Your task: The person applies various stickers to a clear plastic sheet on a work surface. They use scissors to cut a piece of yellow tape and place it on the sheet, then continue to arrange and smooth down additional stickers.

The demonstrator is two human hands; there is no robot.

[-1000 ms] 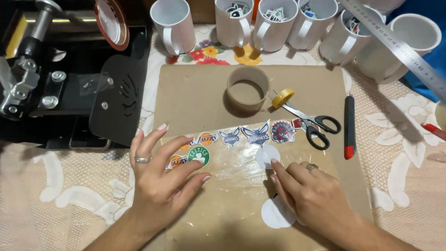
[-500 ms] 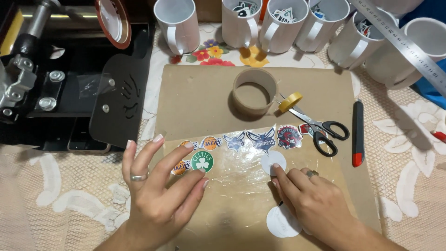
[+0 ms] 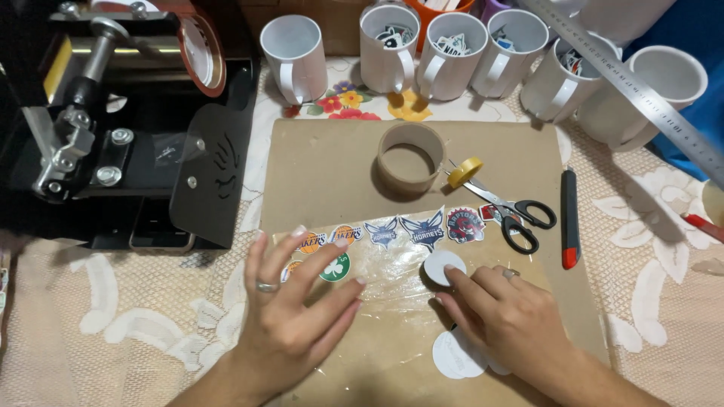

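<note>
scissors (image 3: 513, 215) lie right of tape roll (image 3: 410, 158).
</note>
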